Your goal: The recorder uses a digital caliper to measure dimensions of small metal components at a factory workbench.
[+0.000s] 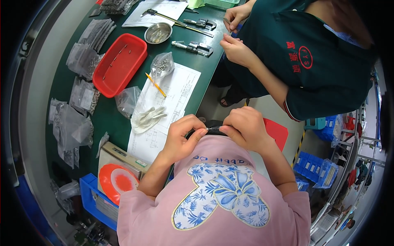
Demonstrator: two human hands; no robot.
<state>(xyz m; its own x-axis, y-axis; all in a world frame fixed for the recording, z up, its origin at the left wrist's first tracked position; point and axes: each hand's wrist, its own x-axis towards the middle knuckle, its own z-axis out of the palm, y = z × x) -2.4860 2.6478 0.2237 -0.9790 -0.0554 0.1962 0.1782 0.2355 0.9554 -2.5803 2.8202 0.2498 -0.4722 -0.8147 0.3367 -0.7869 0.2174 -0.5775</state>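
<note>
Pinched between both hands, a thin metal pin (213, 128) sat near the chest | left hand (182, 137) gripped its left tip, right hand (242, 129) clenched its right end | white gloves (148, 117) lay on the green table (108, 119), far left.

A thin, short metal pin (213, 128), silvery and lying roughly level, is pinched at its two ends between the fingertips of the left hand (182, 137) and the right hand (243, 128), close above the pink shirt.
</note>
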